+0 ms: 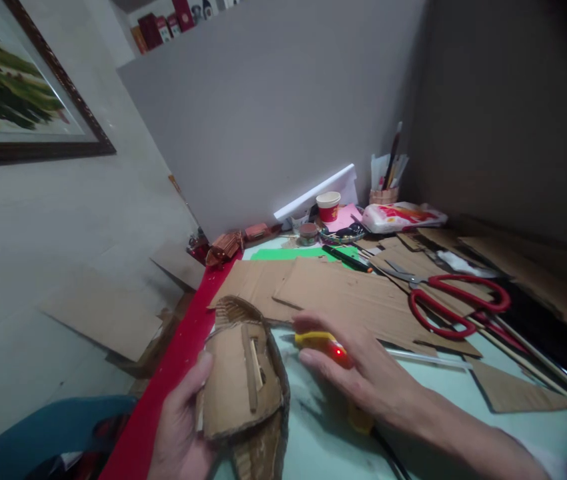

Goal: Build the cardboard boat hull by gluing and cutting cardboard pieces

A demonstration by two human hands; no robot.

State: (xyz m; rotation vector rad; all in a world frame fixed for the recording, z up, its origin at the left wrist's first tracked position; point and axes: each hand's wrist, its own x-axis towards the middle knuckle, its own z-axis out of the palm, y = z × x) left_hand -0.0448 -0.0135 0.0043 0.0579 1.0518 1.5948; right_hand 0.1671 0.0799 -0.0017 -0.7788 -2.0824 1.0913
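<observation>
My left hand (183, 413) is closed around the side of a small brown cardboard model (231, 383), which has a curved top, a ridged edge and a slot with thin strips. My right hand (363, 370) straddles a yellow hot glue gun (313, 341) from above, thumb on the near side and fingers on the far side. A red light glows on the gun, and its nozzle points left toward the model. Part of its body is hidden under my palm. A clear glue stick (428, 360) extends to the right behind my hand.
Flat cardboard sheets (343, 293) lie beyond my hands, with red-handled scissors (456, 303) at the right. A black cutter (347, 259) rests on green paper (283, 254). Farther back are a paper cup (328, 207), a tissue pack (403, 217) and a pen holder (384, 195).
</observation>
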